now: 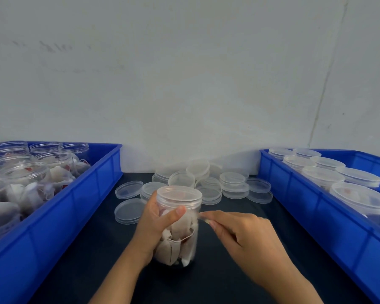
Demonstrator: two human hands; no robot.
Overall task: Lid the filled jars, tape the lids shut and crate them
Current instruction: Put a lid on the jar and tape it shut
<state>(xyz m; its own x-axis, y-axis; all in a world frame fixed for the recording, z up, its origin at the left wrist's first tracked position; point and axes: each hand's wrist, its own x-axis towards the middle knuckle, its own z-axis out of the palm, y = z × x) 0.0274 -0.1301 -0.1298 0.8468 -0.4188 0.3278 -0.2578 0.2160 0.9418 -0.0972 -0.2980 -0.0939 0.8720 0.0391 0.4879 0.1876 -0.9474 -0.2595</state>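
lid is on; my left hand grips the jar, right hand pinches clear tape at its side; crating remains.

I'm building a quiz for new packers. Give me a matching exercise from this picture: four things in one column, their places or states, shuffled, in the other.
Things
1. left hand
2. right hand
3. left crate
4. loose lids

States
A. holds open, filled jars
B. pinches a clear tape strip
C. lie piled by the wall
D. grips the lidded jar

Pairs: 1-D, 2-B, 3-A, 4-C
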